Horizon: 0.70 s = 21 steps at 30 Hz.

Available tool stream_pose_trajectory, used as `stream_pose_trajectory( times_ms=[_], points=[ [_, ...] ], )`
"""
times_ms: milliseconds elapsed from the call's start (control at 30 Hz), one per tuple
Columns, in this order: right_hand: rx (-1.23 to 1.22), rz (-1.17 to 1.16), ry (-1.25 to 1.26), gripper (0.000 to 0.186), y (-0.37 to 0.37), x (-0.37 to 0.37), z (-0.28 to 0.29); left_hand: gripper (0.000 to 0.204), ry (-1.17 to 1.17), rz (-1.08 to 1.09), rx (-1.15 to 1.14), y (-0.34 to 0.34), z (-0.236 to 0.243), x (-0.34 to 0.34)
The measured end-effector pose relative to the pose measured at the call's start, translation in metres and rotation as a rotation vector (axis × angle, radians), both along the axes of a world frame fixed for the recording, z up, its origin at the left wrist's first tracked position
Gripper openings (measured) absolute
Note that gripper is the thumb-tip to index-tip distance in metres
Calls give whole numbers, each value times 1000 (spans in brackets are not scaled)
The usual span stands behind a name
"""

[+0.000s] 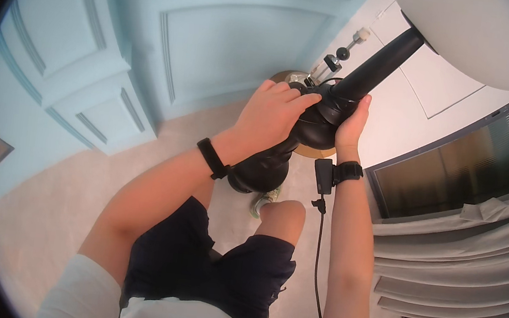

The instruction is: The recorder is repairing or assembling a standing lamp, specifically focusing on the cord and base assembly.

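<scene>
A lamp with a glossy black, bulbous turned body (375,66) and a wide pale shade (482,34) slants from upper right down toward my legs. My left hand (275,111) lies over its middle, fingers curled on the black surface; a dark band is on that wrist. From the other side, my right hand (353,123) cups the same rounded section, its fingers partly behind it. The lower black bulge (259,169) hangs below my left hand. Where the lamp's foot rests, if anywhere, is hidden.
Behind the lamp is a round brown-gold top (316,153), mostly covered, with clear glass and a metal piece with a black ball (342,53). Pale blue panelled doors (235,50) stand ahead. Grey draped fabric (456,263) is at right. A cable (319,260) hangs from my right wrist's device.
</scene>
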State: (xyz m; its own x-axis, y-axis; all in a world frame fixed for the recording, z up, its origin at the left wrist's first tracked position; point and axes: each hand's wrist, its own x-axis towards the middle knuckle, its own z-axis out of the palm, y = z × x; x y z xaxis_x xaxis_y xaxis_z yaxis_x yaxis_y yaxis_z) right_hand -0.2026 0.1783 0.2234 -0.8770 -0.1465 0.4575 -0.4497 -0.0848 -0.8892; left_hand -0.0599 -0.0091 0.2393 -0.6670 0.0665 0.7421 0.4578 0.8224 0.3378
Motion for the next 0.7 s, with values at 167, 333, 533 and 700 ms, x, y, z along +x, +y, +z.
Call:
stream_pose_trajectory(
  times_ms=[167,333,533,700],
  points=[
    [62,-24,2,66,5,-4,0,40,68,6,-35,8,-1,0],
    [88,-37,189,59,1,0,3,47,111,33,-134,17,-8,6],
    [86,-46,156,58,0,9,11,50,136,85,-158,18,-22,-4],
    [87,-75,128,56,-1,6,6,55,176,107,-170,15,-28,-7]
  ],
)
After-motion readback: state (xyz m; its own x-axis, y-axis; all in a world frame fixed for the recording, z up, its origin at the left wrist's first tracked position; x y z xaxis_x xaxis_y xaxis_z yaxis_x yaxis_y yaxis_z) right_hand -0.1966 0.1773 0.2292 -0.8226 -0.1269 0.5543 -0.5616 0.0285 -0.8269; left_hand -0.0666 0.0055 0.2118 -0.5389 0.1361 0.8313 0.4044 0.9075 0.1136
